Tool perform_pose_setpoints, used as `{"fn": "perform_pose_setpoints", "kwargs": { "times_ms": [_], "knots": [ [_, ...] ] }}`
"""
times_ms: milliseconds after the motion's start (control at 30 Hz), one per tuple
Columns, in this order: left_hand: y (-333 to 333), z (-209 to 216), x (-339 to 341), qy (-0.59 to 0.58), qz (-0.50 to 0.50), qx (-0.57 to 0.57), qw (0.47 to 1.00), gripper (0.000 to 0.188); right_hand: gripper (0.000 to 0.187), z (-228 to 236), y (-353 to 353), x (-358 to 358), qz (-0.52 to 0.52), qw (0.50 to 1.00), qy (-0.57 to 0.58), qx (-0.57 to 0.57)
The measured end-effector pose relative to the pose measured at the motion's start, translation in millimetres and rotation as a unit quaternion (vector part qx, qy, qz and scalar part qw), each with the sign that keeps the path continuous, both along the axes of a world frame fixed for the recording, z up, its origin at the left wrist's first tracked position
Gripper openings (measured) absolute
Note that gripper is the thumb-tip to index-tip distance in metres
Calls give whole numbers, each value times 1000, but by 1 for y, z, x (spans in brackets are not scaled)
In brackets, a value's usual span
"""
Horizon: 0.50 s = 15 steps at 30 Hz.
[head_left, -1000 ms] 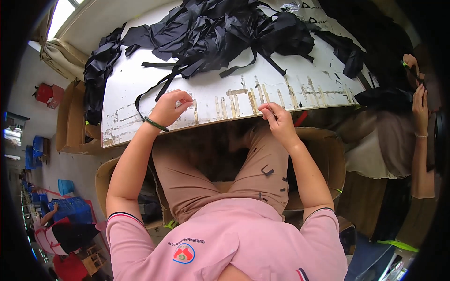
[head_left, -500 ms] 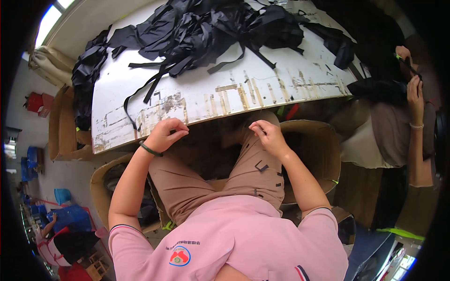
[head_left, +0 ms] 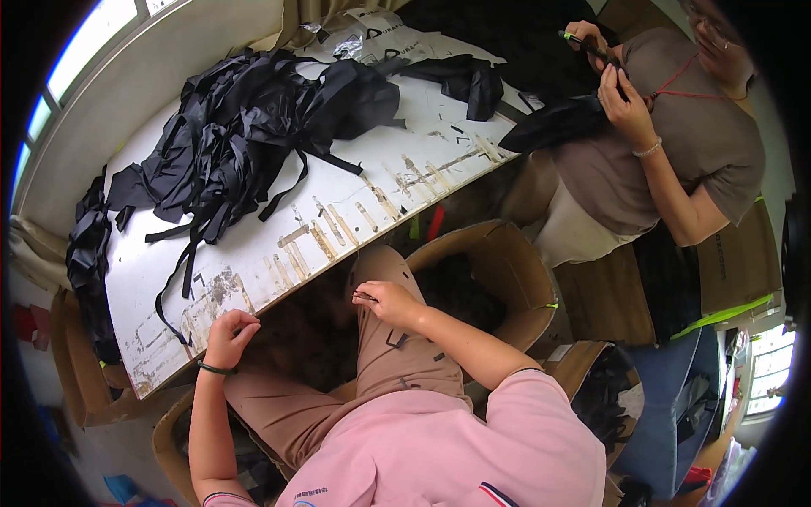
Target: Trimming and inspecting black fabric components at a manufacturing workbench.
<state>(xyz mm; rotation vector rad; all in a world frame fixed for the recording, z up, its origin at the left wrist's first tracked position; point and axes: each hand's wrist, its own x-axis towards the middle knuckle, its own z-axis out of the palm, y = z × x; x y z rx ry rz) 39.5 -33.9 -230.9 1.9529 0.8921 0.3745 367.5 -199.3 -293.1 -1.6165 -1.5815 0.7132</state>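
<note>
Plainly visible above the person's lap, the bare right hand is closed in a pinch, its thumb and fingers drawn together around a small, dark, thin piece too small to identify; the piece is over the thigh of the light brown trousers, apart from the worktop. The bare left hand, with a dark green ring-shaped bracelet at its wrist, is loosely curled, thumb tip close to the fingertips; whether it has hold of anything I cannot tell; it is just beside the front edge of the white worktop, near the lower end of a long, narrow black fabric strip. That strip trails from a large, crumpled heap of black fabric lying across the far part of the worktop, well apart from both hands; worn brownish strips mark the white surface along its front edge; a crinkled, clear plastic sheet is behind the heap. Below the worktop's edge, to the right of the right hand, stands an open brown cardboard box; beyond it a co-worker in a brown short-sleeved top has both hands raised together at a dark item.
</note>
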Motion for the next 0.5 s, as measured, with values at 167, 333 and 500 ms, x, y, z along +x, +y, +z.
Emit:
{"fn": "perform_pose_setpoints", "kwargs": {
  "times_ms": [167,333,500],
  "knots": [
    [-1,3,6,12,14,7,1000,6,17,-1,-2,2,-8,1000,-4,-4],
    [-1,4,3,24,5,1,1000,5,15,-4,-4,-2,-7,1000,-23,-1],
    [-6,13,7,28,14,25,999,5,17,-7,-5,-4,-4,998,-56,-14]
  ]
}}
